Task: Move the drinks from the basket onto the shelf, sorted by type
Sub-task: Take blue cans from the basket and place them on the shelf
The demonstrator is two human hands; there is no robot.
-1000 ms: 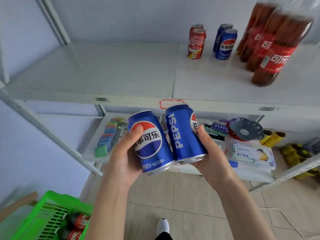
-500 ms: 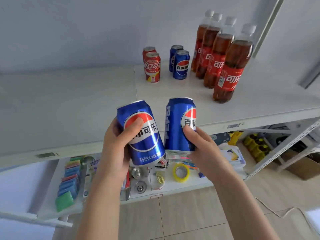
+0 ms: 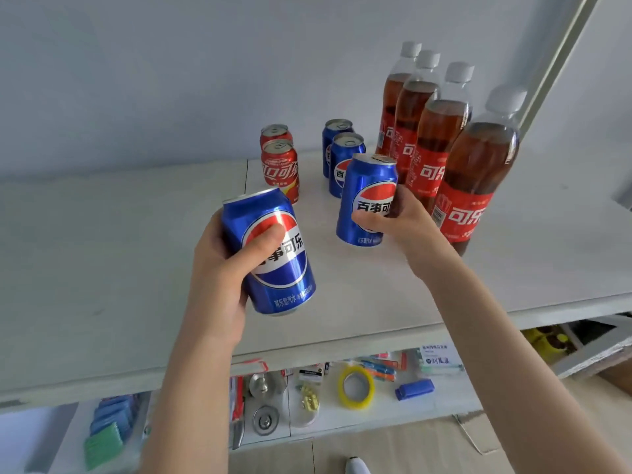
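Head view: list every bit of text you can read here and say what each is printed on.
"事可乐", start under the thumb: tilted can, left hand.
"百事可", end behind fingers: upright can, right hand.
"百": shelved blue can.
"可口可乐": front red can.
"可乐": front bottle and second bottle, red labels.
Unreadable: the cans' fine print, white card on the lower shelf.

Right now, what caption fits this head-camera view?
Left hand grips one blue metal Pepsi can, right hand a second can, over the white shelf holding blue cans, red cans and cola bottles.
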